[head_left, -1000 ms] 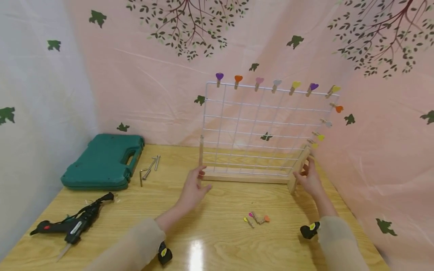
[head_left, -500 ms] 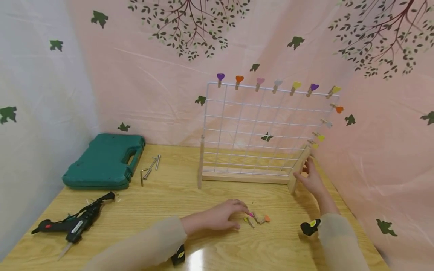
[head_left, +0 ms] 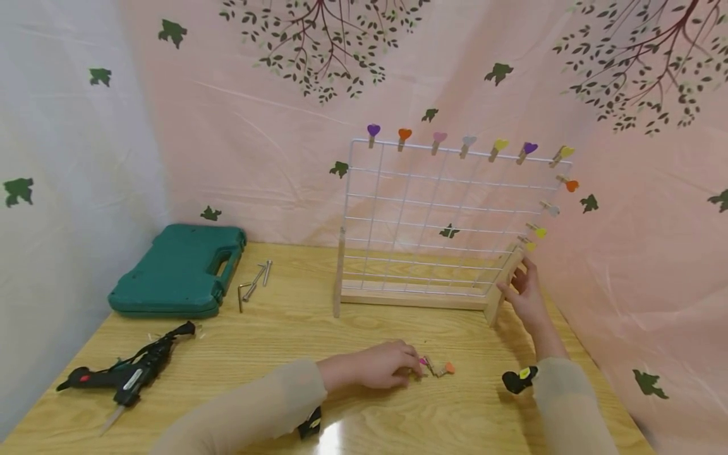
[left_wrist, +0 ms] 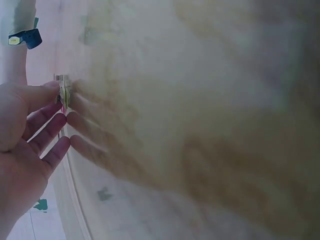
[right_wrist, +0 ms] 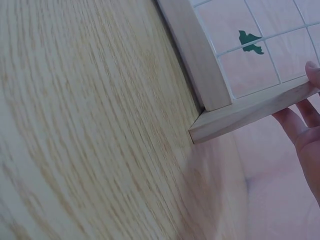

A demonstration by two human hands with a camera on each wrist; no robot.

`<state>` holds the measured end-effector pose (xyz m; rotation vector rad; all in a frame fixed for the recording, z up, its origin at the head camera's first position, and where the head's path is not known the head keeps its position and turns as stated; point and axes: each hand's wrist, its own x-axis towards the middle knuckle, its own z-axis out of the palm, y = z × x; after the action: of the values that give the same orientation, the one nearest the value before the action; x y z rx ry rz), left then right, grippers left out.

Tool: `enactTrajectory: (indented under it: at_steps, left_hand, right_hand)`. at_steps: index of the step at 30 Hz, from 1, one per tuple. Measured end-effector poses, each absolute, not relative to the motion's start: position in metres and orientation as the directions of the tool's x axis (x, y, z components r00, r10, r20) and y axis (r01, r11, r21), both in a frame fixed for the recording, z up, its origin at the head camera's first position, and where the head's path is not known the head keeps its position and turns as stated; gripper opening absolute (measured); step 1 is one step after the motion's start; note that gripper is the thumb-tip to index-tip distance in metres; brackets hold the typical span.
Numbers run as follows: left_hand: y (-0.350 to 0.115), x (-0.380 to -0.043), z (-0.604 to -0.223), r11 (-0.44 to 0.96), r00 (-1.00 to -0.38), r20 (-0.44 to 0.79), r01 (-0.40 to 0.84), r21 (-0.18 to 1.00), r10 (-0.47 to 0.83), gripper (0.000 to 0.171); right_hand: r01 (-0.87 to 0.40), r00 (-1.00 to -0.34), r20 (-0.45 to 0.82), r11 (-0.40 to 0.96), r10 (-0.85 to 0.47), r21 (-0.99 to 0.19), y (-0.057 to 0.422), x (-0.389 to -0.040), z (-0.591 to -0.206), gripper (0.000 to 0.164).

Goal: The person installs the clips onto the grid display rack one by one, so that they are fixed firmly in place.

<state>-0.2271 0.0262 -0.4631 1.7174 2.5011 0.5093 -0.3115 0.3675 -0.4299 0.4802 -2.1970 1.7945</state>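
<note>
A white wire grid [head_left: 398,199] stands upright in a wooden stand [head_left: 409,299], with several heart-topped clothespins along its top and right side. My right hand [head_left: 526,300] holds the stand's right wooden upright [right_wrist: 250,110], thumb on one face and fingers on the other. Low over the table, my left hand [head_left: 383,368] pinches a small wooden clothespin [left_wrist: 65,92] between thumb and fingers; in the head view the fingers cover it. Beside those fingertips lie a pink-topped clothespin [head_left: 430,364] and an orange-topped clothespin [head_left: 448,369].
A green plastic case [head_left: 176,268] lies at the back left, with several metal bolts and a hex key [head_left: 241,297] beside it. A black glue gun [head_left: 133,376] rests at the front left. Patterned cloth [head_left: 256,158] hangs behind the table [head_left: 284,341].
My left hand has left the stand's left upright, moved right and down to the loose clothespins, and its fingers have closed over the yellow-topped one. The right hand stays on the stand.
</note>
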Motion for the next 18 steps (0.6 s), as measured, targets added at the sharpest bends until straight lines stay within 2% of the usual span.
enactTrajectory:
  at_steps: [5, 13, 18]
  left_hand:
    - [0.0252, -0.2276, -0.4601, 0.342, -0.39, 0.131, 0.895, 0.287, 0.911, 0.02]
    - [0.0203, -0.2284, -0.4594, 0.38, -0.441, 0.119, 0.858, 0.345, 0.889, 0.011]
    - [0.0198, -0.2254, -0.4578, 0.382, -0.422, 0.11, 0.884, 0.268, 0.9, 0.026]
  right_hand:
    - [-0.389, -0.921, 0.381, 0.246, -0.082, -0.888, 0.3664, -0.3105, -0.4297, 0.075]
    - [-0.417, -0.908, 0.416, 0.193, -0.052, -0.888, 0.3591, -0.3079, -0.4285, 0.073]
    - [-0.422, -0.905, 0.422, 0.228, -0.051, -0.877, 0.3593, -0.309, -0.43, 0.072]
